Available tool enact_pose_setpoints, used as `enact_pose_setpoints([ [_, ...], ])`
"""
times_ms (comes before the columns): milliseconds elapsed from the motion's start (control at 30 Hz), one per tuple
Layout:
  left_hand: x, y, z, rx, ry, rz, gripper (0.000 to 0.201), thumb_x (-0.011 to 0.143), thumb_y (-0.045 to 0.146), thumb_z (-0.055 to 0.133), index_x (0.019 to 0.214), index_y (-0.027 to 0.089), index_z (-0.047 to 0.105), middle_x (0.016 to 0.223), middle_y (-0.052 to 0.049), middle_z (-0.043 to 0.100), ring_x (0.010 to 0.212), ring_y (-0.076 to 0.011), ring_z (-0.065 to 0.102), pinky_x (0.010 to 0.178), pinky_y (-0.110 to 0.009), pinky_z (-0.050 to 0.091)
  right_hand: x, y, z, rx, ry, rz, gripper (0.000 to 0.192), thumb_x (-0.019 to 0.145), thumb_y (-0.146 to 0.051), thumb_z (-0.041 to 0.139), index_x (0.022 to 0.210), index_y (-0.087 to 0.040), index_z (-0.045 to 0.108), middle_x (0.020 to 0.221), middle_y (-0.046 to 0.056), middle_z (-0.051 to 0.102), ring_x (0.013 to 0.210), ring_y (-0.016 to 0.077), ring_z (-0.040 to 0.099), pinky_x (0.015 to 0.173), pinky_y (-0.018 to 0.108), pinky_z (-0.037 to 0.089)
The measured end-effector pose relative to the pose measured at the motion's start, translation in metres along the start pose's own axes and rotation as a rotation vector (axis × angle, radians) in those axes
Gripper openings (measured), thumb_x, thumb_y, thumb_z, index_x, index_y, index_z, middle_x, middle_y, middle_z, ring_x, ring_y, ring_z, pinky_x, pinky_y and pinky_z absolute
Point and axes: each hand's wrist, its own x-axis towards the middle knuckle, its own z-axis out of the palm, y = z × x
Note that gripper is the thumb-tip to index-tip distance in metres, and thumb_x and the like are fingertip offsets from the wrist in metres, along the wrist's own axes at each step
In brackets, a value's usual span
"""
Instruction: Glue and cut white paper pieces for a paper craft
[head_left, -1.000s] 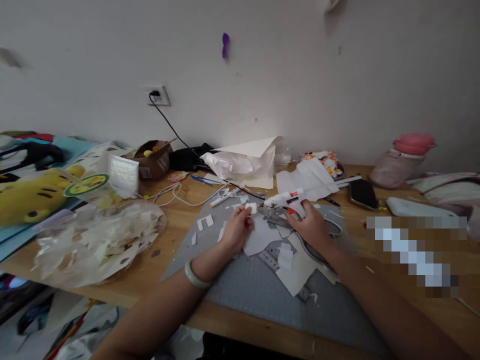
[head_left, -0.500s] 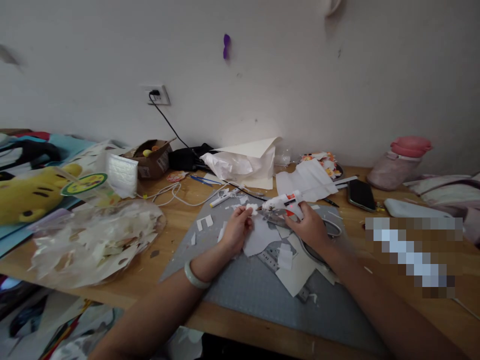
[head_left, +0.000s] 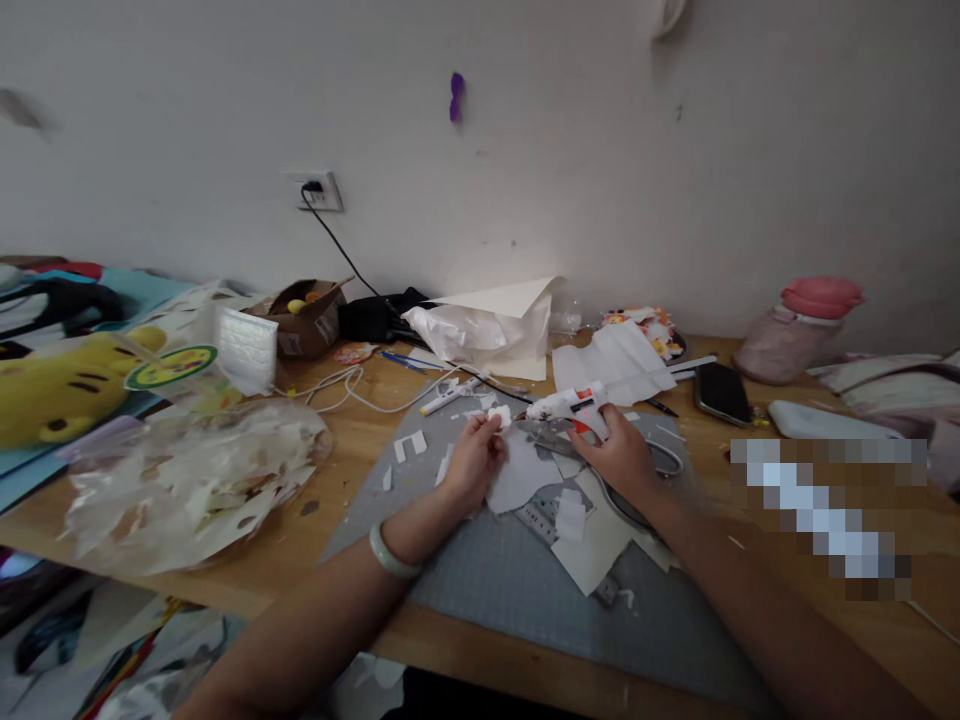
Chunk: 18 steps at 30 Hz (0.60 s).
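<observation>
My right hand (head_left: 616, 452) is closed around the handle of a white hot glue gun (head_left: 564, 402) with orange parts. Its nozzle points left, and a clear glue stick (head_left: 637, 374) appears to stick out behind. My left hand (head_left: 478, 452) pinches a small white paper piece (head_left: 499, 414) a short way left of the nozzle. Under both hands lie white paper scraps (head_left: 525, 475), a metal ruler (head_left: 538, 522) partly covered by paper, and scissors (head_left: 667, 458) whose handles show beside my right wrist. A grey cutting mat (head_left: 480, 600) is beneath them.
On the left are a plastic bag of paper scraps (head_left: 187, 490), a lidded cup (head_left: 176, 375) and a yellow plush toy (head_left: 60, 390). A cardboard box (head_left: 311, 325) stands at the back. To the right are a phone (head_left: 721, 392) and a pink-lidded bottle (head_left: 799, 330).
The small paper piece has moved slightly left, opening a gap to the glue gun's nozzle. My right hand still grips the glue gun in nearly the same place.
</observation>
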Motion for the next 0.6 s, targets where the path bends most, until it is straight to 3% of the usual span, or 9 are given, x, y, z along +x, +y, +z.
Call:
enact_pose_setpoints([
  [267,-0.0001,-0.0003,-0.0008,0.015,-0.011,0.007,0.015,0.075,0.018,0.06,0.069,0.018,0.046,0.057,0.007,0.043,0.044,-0.0059,0.039,0.043,-0.019,0.031,0.0005,0.0003,-0.0003,0.002,-0.021,0.006,0.036,0.071,-0.047,0.055,0.093,-0.019,0.054,0.089,0.013,0.067,0.081,0.03,0.064,0.066,0.035,0.045],
  [600,0.001,-0.0017,-0.0026,0.057,-0.03,0.036,0.028,0.062,0.028,0.072,0.069,0.018,0.048,0.056,0.009,0.045,0.042,-0.0039,0.039,0.043,-0.017,0.031,0.0,-0.0008,-0.0013,-0.001,-0.015,-0.005,0.034,0.071,-0.046,0.056,0.093,-0.02,0.055,0.086,0.011,0.067,0.079,0.0289,0.064,0.064,0.034,0.044],
])
